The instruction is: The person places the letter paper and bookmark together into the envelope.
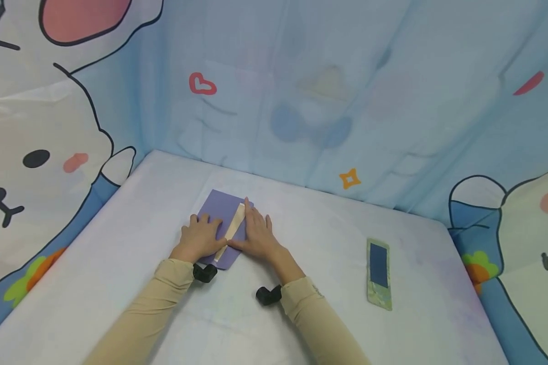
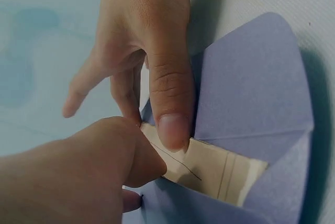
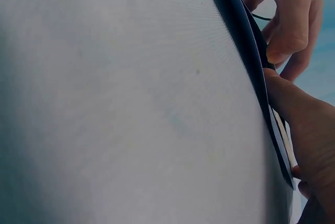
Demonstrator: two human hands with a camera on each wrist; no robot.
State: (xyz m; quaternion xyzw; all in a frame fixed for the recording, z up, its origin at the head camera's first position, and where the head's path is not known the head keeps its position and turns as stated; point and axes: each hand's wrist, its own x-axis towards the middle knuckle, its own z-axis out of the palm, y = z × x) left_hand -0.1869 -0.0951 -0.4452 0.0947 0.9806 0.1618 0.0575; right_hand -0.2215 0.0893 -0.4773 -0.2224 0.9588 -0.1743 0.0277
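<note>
A purple envelope (image 1: 221, 208) lies on the white-covered table, a cream card (image 1: 236, 221) showing as a slanted strip in its mouth. My left hand (image 1: 202, 237) rests over the envelope's left part with spread, slightly bent fingers, and its thumb reaches the card. From the right, my right hand (image 1: 257, 235) lays its straight fingers along the envelope's edge. Both thumbs meet over the card. In the left wrist view the right thumb (image 2: 171, 130) presses at the card's edge, close by the left hand (image 2: 99, 164). Beside it spreads the envelope's flap (image 2: 254, 80).
A long pale green packet (image 1: 379, 298) with a dark blue panel lies on the table's right side. A light blue cartoon-printed curtain (image 1: 301, 101) hangs behind the table and along its sides. Black camera mounts (image 1: 268, 296) stick out at both wrists.
</note>
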